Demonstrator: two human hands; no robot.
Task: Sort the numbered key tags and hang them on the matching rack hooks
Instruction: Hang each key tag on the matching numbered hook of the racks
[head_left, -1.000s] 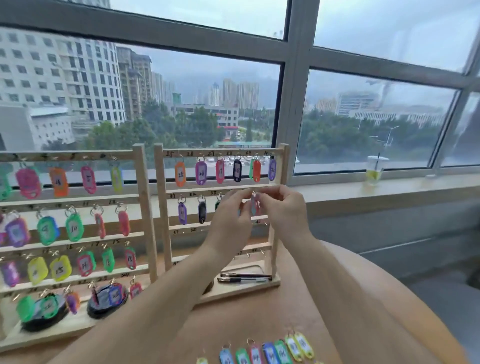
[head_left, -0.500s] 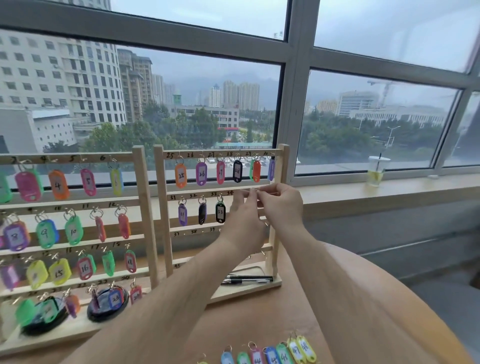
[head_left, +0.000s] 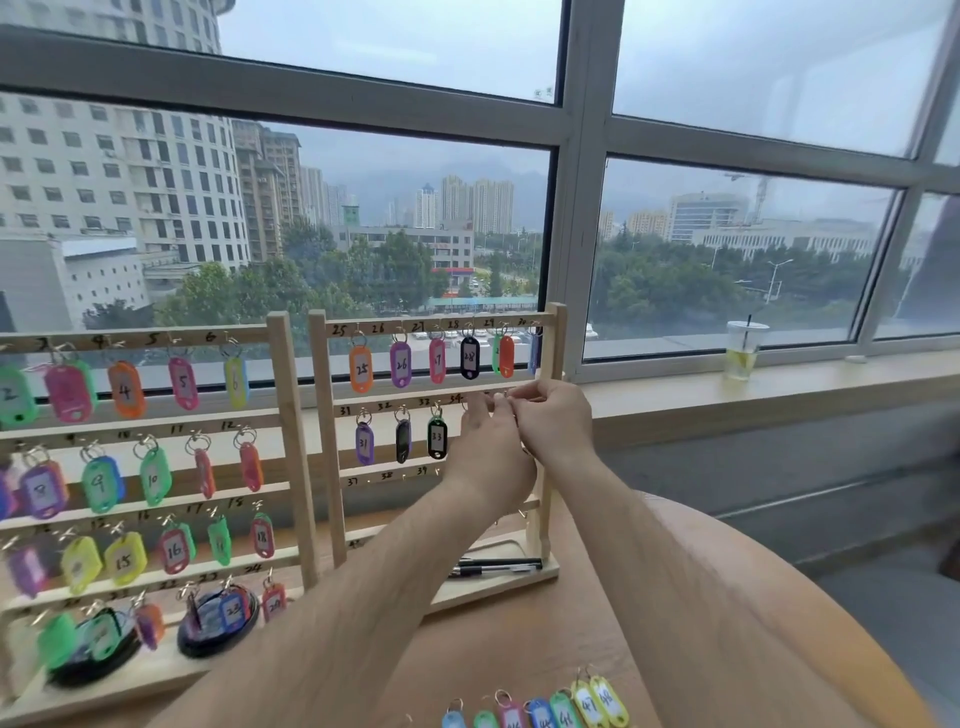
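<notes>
we have both hands up at the second rail of the right rack (head_left: 559, 343), just right of the black tag 33 (head_left: 437, 438), by the mark 34. the left hand (head_left: 491, 457) shows us its back, fingers reaching up to the rail. the right hand (head_left: 556, 423) touches it, fingers curled in at the same spot. whether either pinches a tag we cannot tell, as the hands cover that spot. the top rail carries hung tags from tag 25 (head_left: 361, 368) rightward, and the left rack (head_left: 283, 415) holds many more. a row of loose key tags (head_left: 540, 712) lies on the table (head_left: 519, 634) at its near edge. two pens (head_left: 493, 566) lie on the right rack's base, and a cup (head_left: 743, 353) stands on the window sill (head_left: 810, 382).
</notes>
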